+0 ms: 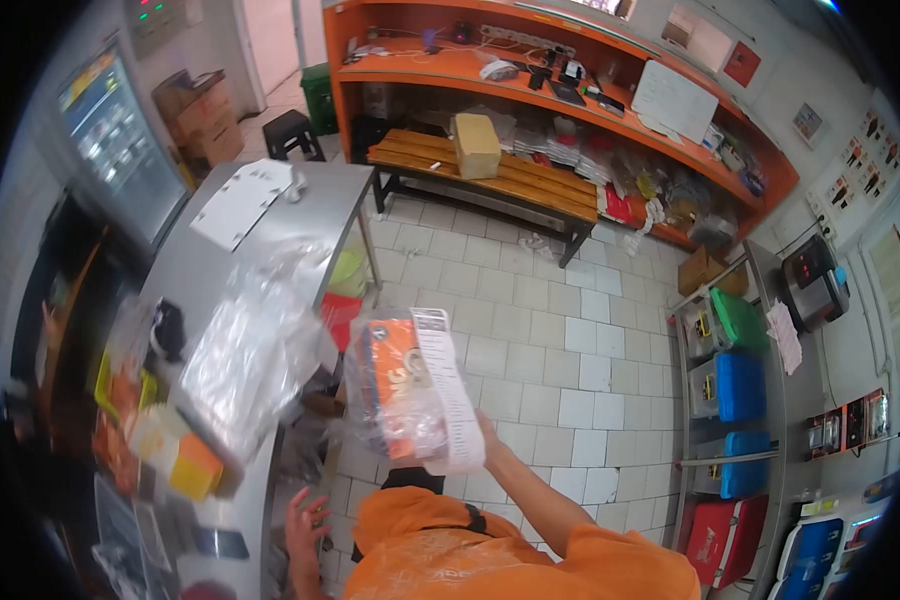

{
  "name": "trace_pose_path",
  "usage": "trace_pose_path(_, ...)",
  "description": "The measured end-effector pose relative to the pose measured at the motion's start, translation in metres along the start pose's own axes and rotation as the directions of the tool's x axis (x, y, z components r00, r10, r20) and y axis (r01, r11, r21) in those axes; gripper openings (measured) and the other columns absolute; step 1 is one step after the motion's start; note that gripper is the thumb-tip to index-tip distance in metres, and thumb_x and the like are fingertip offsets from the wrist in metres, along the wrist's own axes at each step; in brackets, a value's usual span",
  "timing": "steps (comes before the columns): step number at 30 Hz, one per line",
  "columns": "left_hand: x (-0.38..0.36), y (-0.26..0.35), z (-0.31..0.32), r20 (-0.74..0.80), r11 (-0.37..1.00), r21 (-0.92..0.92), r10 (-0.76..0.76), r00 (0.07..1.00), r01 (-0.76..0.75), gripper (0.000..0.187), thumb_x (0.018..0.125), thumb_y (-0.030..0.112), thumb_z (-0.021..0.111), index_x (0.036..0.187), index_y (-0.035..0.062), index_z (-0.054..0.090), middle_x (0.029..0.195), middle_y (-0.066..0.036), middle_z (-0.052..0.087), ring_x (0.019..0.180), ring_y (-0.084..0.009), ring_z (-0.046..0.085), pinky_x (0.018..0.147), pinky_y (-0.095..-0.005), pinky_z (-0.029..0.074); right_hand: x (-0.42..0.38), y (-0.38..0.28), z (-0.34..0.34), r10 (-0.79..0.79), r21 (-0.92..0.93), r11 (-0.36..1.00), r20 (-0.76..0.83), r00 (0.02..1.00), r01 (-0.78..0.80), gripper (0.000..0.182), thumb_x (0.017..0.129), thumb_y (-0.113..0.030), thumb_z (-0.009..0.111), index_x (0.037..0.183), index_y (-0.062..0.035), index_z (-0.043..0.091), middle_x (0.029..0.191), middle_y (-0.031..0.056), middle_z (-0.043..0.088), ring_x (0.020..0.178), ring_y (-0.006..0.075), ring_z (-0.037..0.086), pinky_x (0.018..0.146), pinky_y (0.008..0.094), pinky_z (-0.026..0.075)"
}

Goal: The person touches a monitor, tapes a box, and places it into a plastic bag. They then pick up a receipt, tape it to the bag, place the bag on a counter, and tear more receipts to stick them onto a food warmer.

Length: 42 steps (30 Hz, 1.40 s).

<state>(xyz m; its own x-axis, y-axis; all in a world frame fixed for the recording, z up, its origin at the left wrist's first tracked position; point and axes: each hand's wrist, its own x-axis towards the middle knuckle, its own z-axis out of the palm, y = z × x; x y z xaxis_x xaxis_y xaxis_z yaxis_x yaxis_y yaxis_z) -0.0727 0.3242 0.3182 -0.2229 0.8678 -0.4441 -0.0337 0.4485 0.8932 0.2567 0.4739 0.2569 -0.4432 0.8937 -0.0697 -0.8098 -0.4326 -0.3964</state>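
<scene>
The bagged package (395, 385) is held above the floor (540, 345), beside the table (330, 195), clamped in the right hand (487, 442) near its paper slip (448, 385); the left hand's (307, 525) grip is apart. Ideally, the package's base is supported and the slip kept uncreased.

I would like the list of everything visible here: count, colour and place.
Wrapped package: 1, orange, centre
Paper slip: 1, white, along package
Metal table: 1, silver, left
Plastic bags: count unclear, clear, on table
Fridge: 1, pale, far left
Cartons: count unclear, brown, upper left
Shelving: 1, orange, far side
Whiteboard: 1, white, on shelving
Bin: 1, green, beside shelving
Stool: 1, black, beyond table
Bench: 1, brown, before shelving
Box: 1, pale yellow, on bench
Pale containers: 3, green and blue lids, right
Chest: 1, red, below containers
Other items: many, mixed, uncounted
Left hand: 1, bare, beside table
Right hand: 1, bare, holding package
</scene>
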Motion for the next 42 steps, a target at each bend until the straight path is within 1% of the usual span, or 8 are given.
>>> trace_pose_path(7, 0.24, 0.131, 0.21, 0.725, 0.975, 0.169, -0.025, 0.688, -0.142, 0.082, 0.092, 0.041, 0.065, 0.154, 0.0103, 0.022, 0.147, -0.019, 0.041, 0.131, -0.0303, 0.044, 0.105, -0.0429, 0.04, 0.024, -0.126, -0.079, -0.092, 0.062, 0.992, -0.241, 0.966, 0.11, 0.058, 0.099, -0.046, 0.042, 0.132, 0.0005, 0.053, 0.119, 0.0159, 0.065, 0.108, 0.0294, 0.064, 0.096, 0.045, 0.053)
trace_pose_path(10, 0.303, 0.171, 0.319, 0.908, 0.988, 0.156, -0.15, 0.391, 0.016, 0.097, 0.091, 0.031, 0.07, 0.156, 0.01, 0.001, 0.151, -0.022, 0.03, 0.134, -0.0306, 0.04, 0.109, -0.0404, 0.036, 0.045, -0.179, -0.041, -0.239, -0.237, 0.968, -0.769, 0.593, 0.082, 0.061, 0.098, -0.044, 0.038, 0.137, 0.0019, 0.047, 0.128, 0.0168, 0.061, 0.115, 0.0325, 0.061, 0.1, 0.0476, 0.05)
trace_pose_path(16, 0.407, 0.217, 0.488, 0.948, 0.959, 0.277, -0.263, 0.18, -0.055, 0.095, 0.089, 0.013, 0.07, 0.153, 0.0093, 0.0, 0.148, -0.021, 0.033, 0.135, -0.0282, 0.038, 0.11, -0.0394, 0.034, 0.11, -0.272, -0.086, -0.606, -0.479, 0.795, -0.591, 0.532, 0.373, 0.069, 0.087, -0.024, 0.054, 0.15, -0.0042, 0.032, 0.138, 0.0135, 0.052, 0.122, 0.0294, 0.056, 0.102, 0.0435, 0.049)
trace_pose_path(18, 0.45, 0.217, 0.529, 0.933, 0.935, 0.2, -0.273, 0.233, 0.294, 0.088, 0.086, 0.005, 0.068, 0.151, 0.0089, 0.008, 0.144, -0.019, 0.037, 0.13, -0.0276, 0.044, 0.107, -0.0392, 0.039, 0.149, -0.314, -0.103, -0.668, -0.568, 0.741, -0.561, 0.489, 0.359, 0.076, 0.082, -0.017, 0.058, 0.151, -0.0064, 0.029, 0.139, 0.0121, 0.051, 0.123, 0.0278, 0.055, 0.102, 0.0415, 0.048)
trace_pose_path(21, 0.537, 0.223, 0.58, 0.964, 0.997, 0.058, -0.043, 0.264, -0.047, 0.085, 0.085, 0.001, 0.066, 0.149, 0.0093, 0.012, 0.141, -0.015, 0.042, 0.125, -0.0248, 0.05, 0.102, -0.0394, 0.046, 0.229, -0.393, -0.14, -0.652, -0.606, 0.739, -0.531, 0.541, 0.295, 0.092, 0.071, -0.013, 0.062, 0.153, -0.0132, 0.022, 0.136, 0.0116, 0.046, 0.124, 0.0255, 0.049, 0.098, 0.0363, 0.047)
trace_pose_path(22, 0.532, 0.297, 0.587, 0.881, 0.911, 0.014, -0.207, 0.426, 0.412, 0.069, 0.089, 0.009, 0.062, 0.147, 0.0072, 0.025, 0.135, -0.011, 0.051, 0.12, -0.0221, 0.056, 0.098, -0.0407, 0.05, 0.257, -0.425, -0.145, -0.579, -0.605, 0.77, -0.532, 0.617, 0.201, 0.091, 0.074, -0.015, 0.063, 0.154, -0.0129, 0.02, 0.137, 0.0129, 0.045, 0.124, 0.0272, 0.049, 0.099, 0.0372, 0.047)
trace_pose_path(33, 0.919, 0.427, 0.614, 0.285, 0.878, -0.476, 0.211, 0.935, -0.053, 0.053, 0.092, 0.029, 0.053, 0.138, 0.0042, 0.048, 0.127, -0.01, 0.062, 0.115, -0.0239, 0.062, 0.098, -0.0412, 0.052, 0.599, -0.712, -0.192, -0.183, -0.906, 0.38, -0.273, 0.944, -0.188, 0.059, 0.094, -0.029, 0.068, 0.143, -0.0079, 0.041, 0.124, 0.0131, 0.063, 0.112, 0.0221, 0.06, 0.091, 0.0351, 0.049)
trace_pose_path(42, 1.253, 0.604, 0.708, 0.325, 0.91, -0.407, 0.222, 0.919, -0.075, 0.039, 0.083, 0.033, 0.056, 0.114, 0.0092, 0.061, 0.106, -0.007, 0.068, 0.1, -0.0241, 0.064, 0.09, -0.0444, 0.049, 0.605, -0.787, -0.245, -0.396, -0.681, 0.662, -0.673, 0.625, -0.314, 0.036, 0.096, -0.016, 0.064, 0.129, -0.0043, 0.054, 0.109, 0.0114, 0.069, 0.094, 0.0166, 0.066, 0.079, 0.0314, 0.055)
